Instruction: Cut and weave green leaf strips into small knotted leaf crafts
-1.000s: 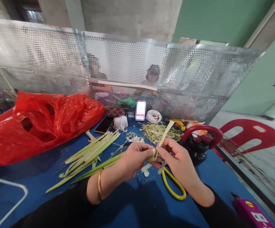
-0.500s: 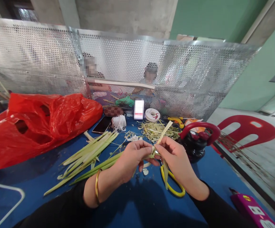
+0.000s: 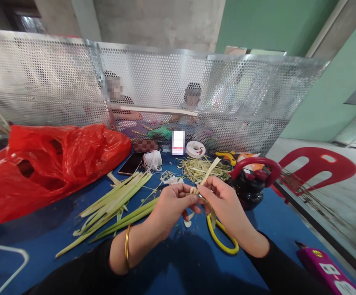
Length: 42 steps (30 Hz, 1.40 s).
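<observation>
Your left hand (image 3: 173, 203) and right hand (image 3: 223, 200) both pinch the pale leaf strip (image 3: 207, 174) above the blue counter (image 3: 171, 266); it looks light, floppy, prone to splitting, so grip close to the fold, not the free tip.

On the table (image 3: 171, 266), the left hand (image 3: 170, 205) and right hand (image 3: 223, 203) meet at centre over a folded leaf strip (image 3: 202, 184) (one end rising toward the far side), with scissors (image 3: 222, 239) lying beneath the right hand. Left of the hands lies a bundle of leaf strips (image 3: 113, 205), and beyond it a plastic bag (image 3: 48, 164). Behind the hands sit a phone (image 3: 131, 164), a tape roll (image 3: 195, 149) and a trimmings pile (image 3: 200, 169) before the perforated screen (image 3: 153, 90); a basket (image 3: 253, 182) stands right.
</observation>
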Motion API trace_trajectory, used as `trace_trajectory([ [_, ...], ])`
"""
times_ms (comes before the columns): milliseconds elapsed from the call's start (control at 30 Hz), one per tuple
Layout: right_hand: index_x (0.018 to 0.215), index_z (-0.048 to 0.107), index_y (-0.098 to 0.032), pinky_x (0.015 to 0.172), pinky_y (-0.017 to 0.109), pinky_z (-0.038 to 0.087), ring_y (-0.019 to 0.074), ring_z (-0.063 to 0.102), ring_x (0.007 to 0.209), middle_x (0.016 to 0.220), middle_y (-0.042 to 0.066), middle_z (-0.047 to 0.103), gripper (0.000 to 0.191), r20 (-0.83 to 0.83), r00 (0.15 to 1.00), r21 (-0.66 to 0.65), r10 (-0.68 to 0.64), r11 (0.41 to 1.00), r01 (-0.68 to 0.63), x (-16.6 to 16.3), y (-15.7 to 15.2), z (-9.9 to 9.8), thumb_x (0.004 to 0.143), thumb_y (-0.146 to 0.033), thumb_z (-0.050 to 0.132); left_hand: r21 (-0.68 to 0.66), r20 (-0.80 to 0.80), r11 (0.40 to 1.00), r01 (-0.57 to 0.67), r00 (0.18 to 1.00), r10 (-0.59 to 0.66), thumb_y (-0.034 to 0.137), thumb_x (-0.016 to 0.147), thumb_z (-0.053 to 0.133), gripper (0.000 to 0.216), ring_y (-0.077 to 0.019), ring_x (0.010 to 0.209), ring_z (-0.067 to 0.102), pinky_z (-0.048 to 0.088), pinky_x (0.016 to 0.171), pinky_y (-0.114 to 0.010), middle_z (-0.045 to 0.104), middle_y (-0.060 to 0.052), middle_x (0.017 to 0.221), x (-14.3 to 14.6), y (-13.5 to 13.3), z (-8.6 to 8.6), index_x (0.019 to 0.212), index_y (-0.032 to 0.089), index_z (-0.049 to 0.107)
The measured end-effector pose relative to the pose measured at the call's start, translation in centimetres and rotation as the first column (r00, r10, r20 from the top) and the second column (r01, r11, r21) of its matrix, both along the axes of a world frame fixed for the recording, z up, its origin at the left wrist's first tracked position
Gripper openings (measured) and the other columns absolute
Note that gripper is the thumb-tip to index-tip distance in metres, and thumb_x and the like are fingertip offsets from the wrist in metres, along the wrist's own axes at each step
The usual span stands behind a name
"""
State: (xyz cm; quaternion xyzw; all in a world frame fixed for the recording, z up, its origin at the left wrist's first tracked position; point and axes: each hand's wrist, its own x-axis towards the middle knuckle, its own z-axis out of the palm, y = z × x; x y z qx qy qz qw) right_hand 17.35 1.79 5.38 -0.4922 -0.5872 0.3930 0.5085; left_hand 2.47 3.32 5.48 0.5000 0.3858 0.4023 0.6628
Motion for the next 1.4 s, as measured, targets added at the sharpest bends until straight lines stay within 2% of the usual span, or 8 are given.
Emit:
trace_trajectory([
  [133, 0.096, 0.055, -0.021, 0.048, 0.022, 0.049, 0.0112, 0.060, 0.050, 0.068, -0.004, 0.060, 0.009, 0.152, 0.984, 0.023, 0.094, 0.995, -0.099, 1.4, -0.4, 1.3, 0.088, -0.025, 0.055, -0.016, 0.046, 0.999, -0.035, 0.998, 0.036, 0.026, 0.069, 0.072, 0.019, -0.0109, 0.055, 0.062, 0.039, 0.039, -0.016, 0.072, -0.008, 0.076, -0.5, 0.7, 0.1, 0.076, 0.013, 0.060],
  [300, 0.115, 0.062, -0.025, 0.063, 0.027, 0.057, 0.0137, 0.068, 0.066, 0.086, 0.002, 0.071, 0.033, 0.361, 0.869, 0.078, 0.340, 0.917, -0.391, 2.7, -0.8, 2.3, 0.093, -0.013, 0.041, -0.014, 0.070, 0.999, -0.051, 0.996, 0.052, 0.027, 0.068, 0.073, 0.019, -0.0124, 0.056, 0.063, 0.040, 0.040, -0.017, 0.068, -0.004, 0.067, -0.8, 1.1, 0.4, 0.073, 0.013, 0.061],
  [500, 0.101, 0.071, -0.024, 0.067, 0.027, 0.057, 0.0164, 0.068, 0.074, 0.087, 0.003, 0.070, 0.022, 0.534, 0.839, 0.378, 0.104, 0.859, -0.346, 2.2, -1.1, 1.9, 0.089, -0.015, 0.055, -0.021, 0.079, 0.999, -0.029, 0.996, 0.031, 0.028, 0.066, 0.076, 0.021, -0.0119, 0.054, 0.061, 0.041, 0.042, -0.018, 0.064, -0.002, 0.060, -0.7, 1.0, 0.4, 0.069, 0.014, 0.061],
  [667, 0.096, 0.073, -0.025, 0.059, 0.027, 0.053, 0.0162, 0.063, 0.072, 0.086, 0.004, 0.062, 0.022, 0.354, 0.935, 0.520, -0.033, 0.837, -0.168, 1.8, -1.4, 1.8, 0.088, -0.013, 0.057, -0.019, 0.062, 1.000, -0.016, 0.998, 0.017, 0.027, 0.066, 0.075, 0.018, -0.0115, 0.054, 0.062, 0.043, 0.043, -0.019, 0.069, -0.005, 0.068, -0.8, 1.0, 0.4, 0.071, 0.013, 0.064],
  [800, 0.094, 0.072, -0.024, 0.059, 0.030, 0.051, 0.0163, 0.060, 0.068, 0.090, 0.005, 0.064, 0.021, 0.066, 0.998, 0.498, 0.006, 0.866, -0.038, 1.7, -1.4, 1.2, 0.087, -0.012, 0.057, -0.035, 0.040, 0.999, -0.006, 0.999, 0.007, 0.028, 0.065, 0.076, 0.020, -0.0122, 0.054, 0.063, 0.043, 0.044, -0.019, 0.072, -0.008, 0.074, -0.8, 0.9, 0.4, 0.071, 0.013, 0.064],
  [1000, 0.086, 0.071, -0.023, 0.051, 0.027, 0.044, 0.0116, 0.050, 0.053, 0.075, 0.001, 0.062, 0.011, -0.247, 0.968, 0.389, -0.056, 0.909, 0.151, 1.1, -1.7, 1.7, 0.087, -0.020, 0.060, -0.027, 0.029, 1.000, -0.001, 1.000, 0.002, 0.025, 0.067, 0.074, 0.016, -0.0116, 0.052, 0.063, 0.042, 0.044, -0.020, 0.072, -0.008, 0.073, -0.8, 0.9, 0.4, 0.069, 0.014, 0.062],
  [1233, 0.077, 0.064, -0.020, 0.044, 0.022, 0.033, 0.0104, 0.041, 0.050, 0.059, -0.003, 0.052, 0.015, 0.286, 0.958, 0.071, -0.011, 0.997, -0.010, 1.2, -1.6, 2.1, 0.086, -0.032, 0.061, -0.001, -0.042, 0.999, -0.050, 0.998, 0.050, 0.020, 0.065, 0.072, 0.013, -0.0124, 0.052, 0.063, 0.042, 0.044, -0.020, 0.066, -0.001, 0.059, -0.6, 0.6, 0.7, 0.070, 0.015, 0.060],
  [1400, 0.070, 0.059, -0.020, 0.047, 0.023, 0.034, 0.0117, 0.041, 0.052, 0.058, -0.003, 0.047, 0.020, 0.446, 0.894, 0.131, -0.038, 0.991, -0.023, 1.5, -1.6, 1.9, 0.087, -0.030, 0.056, 0.004, -0.060, 0.997, -0.074, 0.995, 0.074, 0.019, 0.066, 0.071, 0.014, -0.0122, 0.052, 0.063, 0.043, 0.045, -0.020, 0.064, 0.000, 0.057, -0.5, 0.7, 1.1, 0.072, 0.016, 0.058],
])
